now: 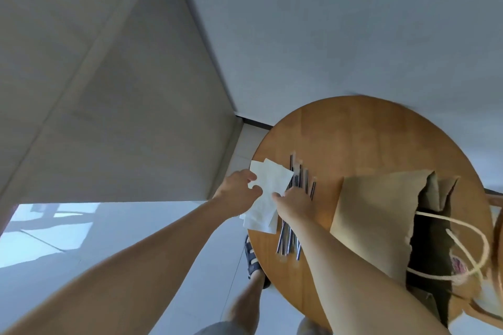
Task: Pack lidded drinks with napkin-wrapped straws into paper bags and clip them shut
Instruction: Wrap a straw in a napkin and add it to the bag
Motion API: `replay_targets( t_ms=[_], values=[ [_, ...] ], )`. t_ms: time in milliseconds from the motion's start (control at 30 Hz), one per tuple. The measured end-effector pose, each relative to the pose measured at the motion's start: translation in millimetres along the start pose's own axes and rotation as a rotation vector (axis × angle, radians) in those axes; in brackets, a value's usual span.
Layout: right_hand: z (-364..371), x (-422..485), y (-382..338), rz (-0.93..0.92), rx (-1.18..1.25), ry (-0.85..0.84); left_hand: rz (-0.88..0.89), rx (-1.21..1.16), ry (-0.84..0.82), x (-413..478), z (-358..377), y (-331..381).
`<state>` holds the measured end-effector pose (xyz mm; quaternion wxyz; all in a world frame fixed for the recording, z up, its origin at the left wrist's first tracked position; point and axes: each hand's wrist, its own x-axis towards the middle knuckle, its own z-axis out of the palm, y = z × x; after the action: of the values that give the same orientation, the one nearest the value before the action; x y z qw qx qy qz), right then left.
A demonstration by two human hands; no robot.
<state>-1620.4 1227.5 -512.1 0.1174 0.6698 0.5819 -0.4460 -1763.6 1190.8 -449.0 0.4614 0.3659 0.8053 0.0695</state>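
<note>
A white napkin (268, 187) hangs over the left edge of the round wooden table (367, 130). My left hand (239, 187) pinches its left side between thumb and fingers. My right hand (295, 202) grips its right side and lies over several metal straws (300, 179) spread on the table; their lower ends (287, 242) show under my wrist. A brown paper bag (375, 215) stands open at the right with white cord handles (468, 247). No lidded drink or clip is visible.
The table stands close to a pale wall corner, with glossy grey floor tiles (81, 239) on the left. My sandalled foot (251, 258) and leg show below the table's left edge. A wooden chair edge (494, 198) peeks in at the far right.
</note>
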Motion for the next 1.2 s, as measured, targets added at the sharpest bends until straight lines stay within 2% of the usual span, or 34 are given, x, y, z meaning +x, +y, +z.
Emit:
replay_targets(
  t_ms=[400, 667, 767, 867, 967, 1100, 1167, 1200],
  values=[
    [12.6, 14.9, 2.3, 0.009, -0.160, 0.086, -0.027, -0.003, -0.010, 3.6, 3.7, -29.7],
    [13.2, 6.7, 14.5, -0.108, -0.114, 0.228, -0.046, -0.034, -0.013, -1.3, 3.8, -26.7],
    [10.8, -1.8, 14.3, -0.152, -0.009, 0.276, -0.031, -0.042, -0.009, -3.9, 2.9, -22.5],
    [9.0, -7.6, 14.0, -0.219, 0.287, 0.257, -0.031, -0.118, -0.022, -7.5, 2.0, -16.9],
    [-0.1, -19.0, 13.2, -0.290, 0.549, 0.191, -0.068, -0.289, -0.063, -8.4, 0.5, -9.6],
    [-6.6, -36.0, 16.9, -0.343, 0.871, 0.020, -0.138, -0.612, -0.164, -9.8, 3.7, -3.9],
    [-3.2, -37.1, 26.0, -0.300, 0.899, 0.060, -0.144, -0.658, -0.103, -11.1, 8.3, -4.2],
    [-1.0, -34.3, 33.2, -0.260, 0.816, 0.140, -0.150, -0.644, -0.070, -11.4, 10.5, -4.6]
  ],
)
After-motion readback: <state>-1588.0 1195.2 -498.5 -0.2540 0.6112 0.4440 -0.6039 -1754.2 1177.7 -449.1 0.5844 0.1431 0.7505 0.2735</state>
